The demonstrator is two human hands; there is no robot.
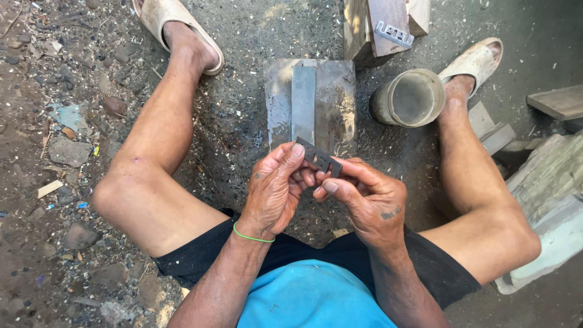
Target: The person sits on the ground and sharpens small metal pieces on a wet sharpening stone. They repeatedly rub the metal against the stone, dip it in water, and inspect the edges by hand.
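Observation:
I sit on the ground with my knees spread, both hands raised in front of me. My left hand (pixel 274 188) and my right hand (pixel 364 197) pinch between their fingertips a small flat dark metal blade (pixel 320 159) with slots cut through it. The blade is tilted, its left end by my left fingers, its right end by my right thumb. Just beyond it on the ground lies a grey sharpening stone (pixel 303 109) set on a wet flat slab (pixel 337 103).
A cloudy glass jar (pixel 408 98) stands right of the slab by my right foot. A wooden block carrying a small metal plate (pixel 393 33) lies at the back. Wood pieces (pixel 559 102) and stone slabs sit at right, rubble at left.

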